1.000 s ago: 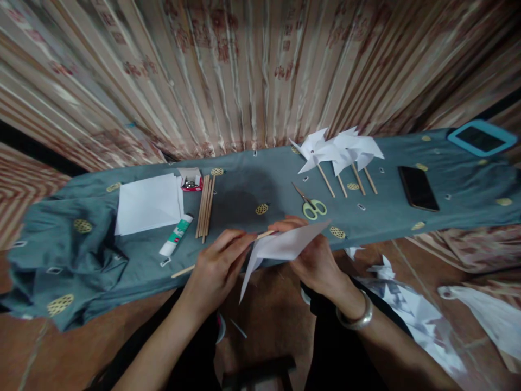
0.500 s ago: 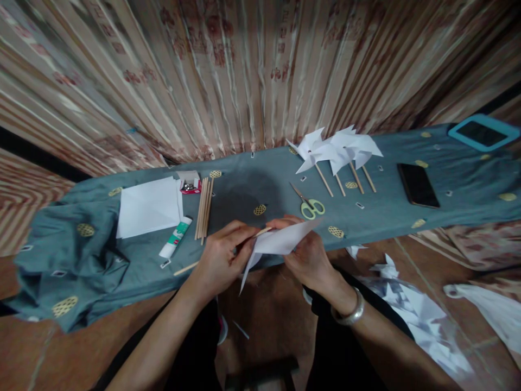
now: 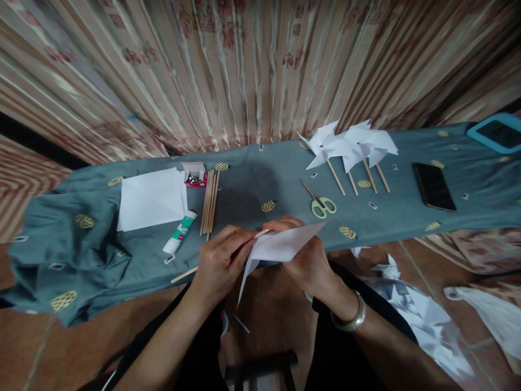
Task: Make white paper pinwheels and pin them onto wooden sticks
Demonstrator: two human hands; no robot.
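Head view: near-left of the scissors [image 3: 321,202], the left hand [image 3: 220,262] grips a wooden stick [image 3: 184,274], long axis slanting crosswise, its tip at the folded paper [image 3: 280,244] (contact unclear) that the right hand [image 3: 308,267], closer to the scissors, grasps.

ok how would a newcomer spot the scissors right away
On the grey-green cloth, find the white pinwheels right of centre. Just below the leftmost one lie the scissors, the only thing there with pale-green looped handles.
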